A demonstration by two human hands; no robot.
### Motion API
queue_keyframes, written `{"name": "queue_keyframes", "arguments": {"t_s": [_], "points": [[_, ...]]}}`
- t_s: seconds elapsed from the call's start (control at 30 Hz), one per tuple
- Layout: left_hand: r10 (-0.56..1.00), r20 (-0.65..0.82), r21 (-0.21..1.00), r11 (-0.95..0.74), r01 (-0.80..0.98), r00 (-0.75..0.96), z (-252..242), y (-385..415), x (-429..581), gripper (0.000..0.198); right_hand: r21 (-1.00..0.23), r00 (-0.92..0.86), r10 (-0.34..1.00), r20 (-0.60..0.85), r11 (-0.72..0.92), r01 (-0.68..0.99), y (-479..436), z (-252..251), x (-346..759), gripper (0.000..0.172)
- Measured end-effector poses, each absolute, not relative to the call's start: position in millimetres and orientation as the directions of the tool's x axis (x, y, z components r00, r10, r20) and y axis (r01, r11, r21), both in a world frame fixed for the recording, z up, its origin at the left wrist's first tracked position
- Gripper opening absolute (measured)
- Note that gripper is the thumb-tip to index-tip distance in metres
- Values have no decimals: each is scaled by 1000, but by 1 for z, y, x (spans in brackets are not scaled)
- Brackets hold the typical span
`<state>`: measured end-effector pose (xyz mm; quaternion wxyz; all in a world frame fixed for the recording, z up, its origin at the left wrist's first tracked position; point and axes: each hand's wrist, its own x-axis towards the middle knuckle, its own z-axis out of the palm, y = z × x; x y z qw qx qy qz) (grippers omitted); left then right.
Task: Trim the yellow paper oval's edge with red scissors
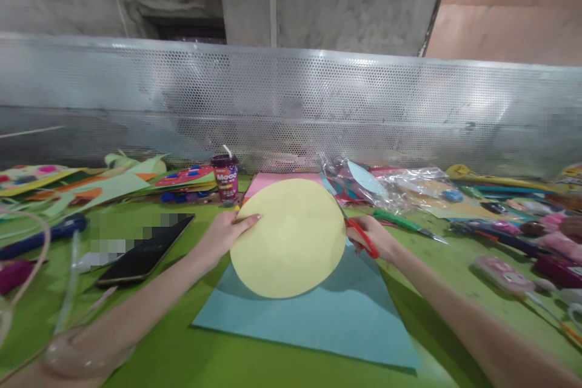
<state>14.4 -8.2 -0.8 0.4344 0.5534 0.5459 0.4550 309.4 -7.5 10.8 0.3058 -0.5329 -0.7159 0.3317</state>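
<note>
A round sheet of pale yellow paper [288, 239] is held up over the table, its face toward me. My left hand [230, 230] pinches its left edge, thumb on the front and the other fingers behind it. At the right edge, my right hand [370, 236] grips a pair of scissors with red handles [364, 237]. Their blades lie along the paper's upper right rim, partly hidden. Beneath the circle, a blue sheet of paper [313, 327] lies flat on the green table, and a pink sheet [277, 179] shows behind.
A purple drink cup [226, 180] with a straw stands behind my left hand. A black phone [148, 251] lies to the left. On the right are a green-handled cutter [409, 225], plastic bags [409, 188] and small craft items. A perforated metal panel [291, 103] borders the back.
</note>
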Motion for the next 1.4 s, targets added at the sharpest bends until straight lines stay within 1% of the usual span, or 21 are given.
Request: {"name": "queue_keyframes", "arguments": {"t_s": [0.23,0.53,0.83,1.0,1.17,1.3,1.4], "points": [[999,28,979,-22,201,-26,1,-10,16,38,-790,-212,975,70,184,584,-7,11,310,19],[999,41,981,-42,188,9,-1,-8,14,44,-767,-170,983,63,157,622,-9,14,308,20],[999,47,978,-46,206,-3,-4,-6,13,46,-743,-180,980,81,180,644,-4,9,311,20],[999,44,979,-41,199,-9,-2,-8,15,44,-768,-153,984,94,169,618,-8,14,309,20],[999,37,979,-34,199,-15,0,-8,16,42,-803,-208,973,104,205,560,-10,18,310,23],[999,34,977,-28,211,-23,1,-10,16,43,-804,-235,970,67,192,562,-8,15,311,19],[999,28,977,-24,214,-17,2,-11,17,43,-792,-236,969,69,197,577,-7,13,311,17]]}}
